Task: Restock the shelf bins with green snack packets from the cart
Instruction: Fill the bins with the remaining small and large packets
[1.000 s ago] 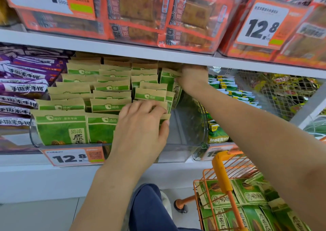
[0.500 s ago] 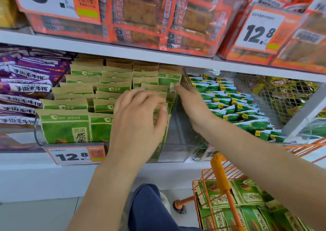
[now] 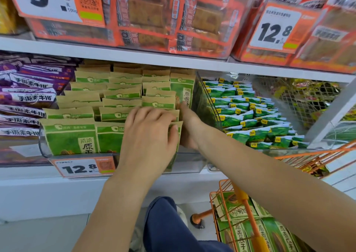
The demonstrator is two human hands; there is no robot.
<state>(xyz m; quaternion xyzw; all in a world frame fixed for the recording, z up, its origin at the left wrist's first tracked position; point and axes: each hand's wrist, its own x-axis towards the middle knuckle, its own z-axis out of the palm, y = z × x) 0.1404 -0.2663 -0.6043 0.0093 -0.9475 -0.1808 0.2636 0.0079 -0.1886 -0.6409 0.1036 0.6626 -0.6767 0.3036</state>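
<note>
Green and tan snack packets (image 3: 69, 136) stand in rows inside a clear shelf bin (image 3: 188, 161) on the middle shelf. My left hand (image 3: 148, 134) lies over the front right packets, fingers curled on their top edges. My right hand (image 3: 189, 128) is pushed in at the bin's right side, against the same packets, its fingers partly hidden behind them. One packet (image 3: 183, 92) stands turned sideways at the back right. More green packets (image 3: 238, 230) lie in the orange cart (image 3: 221, 219) at the lower right.
A second clear bin (image 3: 258, 115) of small green and white packets stands to the right. Purple packets (image 3: 25, 97) fill the left. Orange packs (image 3: 154, 15) sit on the shelf above. A price tag (image 3: 81, 168) reads 12.8. My knee (image 3: 165, 228) is below.
My right hand came forward from the back of the bin to the front right packets. My left hand stayed on the front packets, shifting slightly right. The view moved a little left.
</note>
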